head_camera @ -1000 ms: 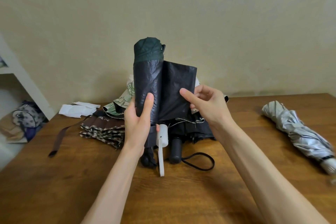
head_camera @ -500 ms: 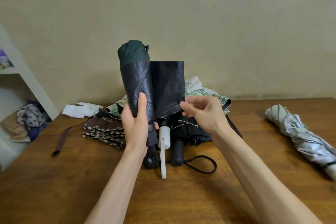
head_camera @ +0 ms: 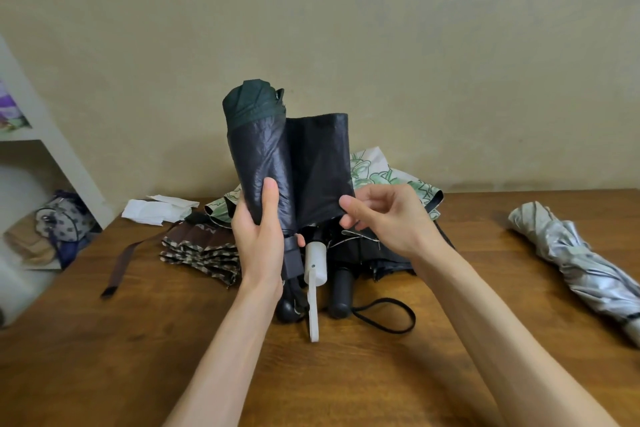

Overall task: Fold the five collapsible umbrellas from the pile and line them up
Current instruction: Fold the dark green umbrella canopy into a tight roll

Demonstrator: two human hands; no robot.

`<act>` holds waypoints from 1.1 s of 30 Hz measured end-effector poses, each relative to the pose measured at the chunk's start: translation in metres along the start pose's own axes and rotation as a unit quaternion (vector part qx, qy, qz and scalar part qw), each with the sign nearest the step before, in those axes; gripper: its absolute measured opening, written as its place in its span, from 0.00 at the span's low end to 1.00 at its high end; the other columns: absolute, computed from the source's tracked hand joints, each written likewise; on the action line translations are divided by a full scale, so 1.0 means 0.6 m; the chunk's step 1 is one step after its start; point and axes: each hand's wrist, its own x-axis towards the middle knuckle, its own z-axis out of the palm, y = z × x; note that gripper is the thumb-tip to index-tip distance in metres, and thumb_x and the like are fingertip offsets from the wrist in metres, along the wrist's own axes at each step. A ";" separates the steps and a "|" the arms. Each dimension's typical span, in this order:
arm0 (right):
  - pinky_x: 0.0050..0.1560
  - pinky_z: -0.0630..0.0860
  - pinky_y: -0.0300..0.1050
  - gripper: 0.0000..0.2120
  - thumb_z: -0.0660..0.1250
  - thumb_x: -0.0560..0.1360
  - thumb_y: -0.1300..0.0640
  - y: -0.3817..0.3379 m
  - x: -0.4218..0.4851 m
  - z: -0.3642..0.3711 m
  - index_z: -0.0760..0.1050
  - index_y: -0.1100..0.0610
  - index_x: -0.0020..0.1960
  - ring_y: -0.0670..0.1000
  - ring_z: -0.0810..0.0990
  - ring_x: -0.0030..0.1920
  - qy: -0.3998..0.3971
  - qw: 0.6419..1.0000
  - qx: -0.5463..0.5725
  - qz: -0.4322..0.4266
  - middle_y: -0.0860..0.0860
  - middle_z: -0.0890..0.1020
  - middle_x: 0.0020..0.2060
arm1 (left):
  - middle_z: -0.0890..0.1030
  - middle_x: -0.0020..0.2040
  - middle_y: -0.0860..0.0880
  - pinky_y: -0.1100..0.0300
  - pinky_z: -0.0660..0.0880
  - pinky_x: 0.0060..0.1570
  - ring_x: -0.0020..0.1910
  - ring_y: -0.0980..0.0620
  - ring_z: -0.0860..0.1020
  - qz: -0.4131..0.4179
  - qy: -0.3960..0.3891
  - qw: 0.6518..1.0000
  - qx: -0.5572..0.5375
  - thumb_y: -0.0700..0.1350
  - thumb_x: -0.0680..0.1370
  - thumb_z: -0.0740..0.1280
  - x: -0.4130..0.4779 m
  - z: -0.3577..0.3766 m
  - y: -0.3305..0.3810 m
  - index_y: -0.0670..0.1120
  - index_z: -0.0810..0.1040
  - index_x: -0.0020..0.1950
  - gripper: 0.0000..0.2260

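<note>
At frame centre, my left hand (head_camera: 258, 246) is gripping the upright dark-green black-lined fabric umbrella (head_camera: 259, 156); my right hand (head_camera: 388, 218) is pinching its loose flap (head_camera: 318, 166).

You see a black umbrella (head_camera: 277, 163) with green top, a silver one (head_camera: 575, 260), a brown checked one (head_camera: 204, 253), brown tabletop (head_camera: 138, 357).

The brown umbrella (head_camera: 202, 241) shows pale letters "AN"; nothing else is legible.

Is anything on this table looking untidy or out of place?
Yes. The crumpled white paper or cloth at the wooden table's far left is no umbrella, and the silver folded umbrella on the right looks loosely, unevenly rolled.
</note>
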 end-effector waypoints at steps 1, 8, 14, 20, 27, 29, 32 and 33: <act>0.48 0.82 0.40 0.12 0.72 0.82 0.57 -0.003 0.000 -0.003 0.83 0.65 0.45 0.47 0.86 0.40 -0.027 1.000 -0.001 -0.009 0.55 0.89 0.39 | 0.86 0.62 0.52 0.30 0.77 0.65 0.63 0.46 0.84 -0.004 0.009 1.000 -0.004 0.61 0.82 0.70 0.000 0.000 0.000 0.55 0.80 0.68 0.18; 0.51 0.84 0.47 0.08 0.70 0.84 0.56 0.006 0.003 -0.017 0.82 0.59 0.49 0.50 0.88 0.45 -0.068 0.995 -0.066 -0.013 0.55 0.88 0.43 | 0.85 0.64 0.50 0.29 0.76 0.65 0.64 0.41 0.83 -0.033 -0.001 0.999 -0.015 0.64 0.80 0.70 -0.001 -0.001 -0.002 0.55 0.79 0.70 0.22; 0.49 0.79 0.34 0.17 0.80 0.71 0.39 0.004 0.003 -0.002 0.84 0.47 0.54 0.42 0.84 0.46 0.085 0.996 -0.023 -0.006 0.46 0.86 0.44 | 0.86 0.61 0.46 0.26 0.75 0.64 0.63 0.36 0.83 -0.008 -0.038 0.999 0.025 0.66 0.78 0.71 -0.006 0.004 -0.006 0.53 0.80 0.66 0.23; 0.42 0.77 0.39 0.09 0.73 0.82 0.52 0.004 0.003 0.009 0.85 0.58 0.49 0.43 0.79 0.37 0.124 0.991 0.012 -0.048 0.55 0.87 0.40 | 0.86 0.61 0.48 0.28 0.78 0.61 0.61 0.40 0.84 -0.001 -0.042 0.998 0.043 0.65 0.78 0.72 -0.011 0.008 -0.009 0.54 0.81 0.66 0.22; 0.44 0.76 0.38 0.08 0.71 0.83 0.54 -0.001 0.002 0.009 0.85 0.57 0.51 0.46 0.78 0.36 0.114 0.986 0.117 0.025 0.52 0.81 0.34 | 0.86 0.61 0.48 0.31 0.79 0.60 0.60 0.39 0.84 -0.015 -0.044 0.998 0.034 0.65 0.79 0.70 -0.009 0.006 -0.005 0.52 0.80 0.68 0.23; 0.44 0.77 0.40 0.08 0.71 0.83 0.53 -0.004 0.001 0.011 0.83 0.57 0.48 0.48 0.81 0.40 0.116 0.984 0.130 0.024 0.56 0.86 0.41 | 0.85 0.62 0.46 0.31 0.78 0.60 0.62 0.33 0.82 -0.015 -0.062 0.998 0.026 0.65 0.79 0.71 -0.011 0.007 -0.004 0.52 0.79 0.69 0.24; 0.45 0.73 0.48 0.11 0.72 0.83 0.51 0.001 0.003 0.010 0.78 0.58 0.48 0.53 0.75 0.38 0.139 0.981 0.134 0.025 0.56 0.84 0.39 | 0.84 0.63 0.43 0.32 0.79 0.59 0.63 0.31 0.81 -0.018 -0.072 0.997 0.027 0.64 0.79 0.71 -0.017 0.012 -0.002 0.51 0.79 0.70 0.25; 0.45 0.74 0.48 0.10 0.72 0.83 0.51 0.004 0.004 0.009 0.79 0.59 0.50 0.52 0.76 0.37 0.156 0.979 0.127 0.027 0.55 0.85 0.38 | 0.84 0.63 0.43 0.34 0.80 0.58 0.62 0.32 0.82 -0.021 -0.071 0.997 0.028 0.64 0.79 0.71 -0.019 0.013 -0.002 0.51 0.79 0.70 0.25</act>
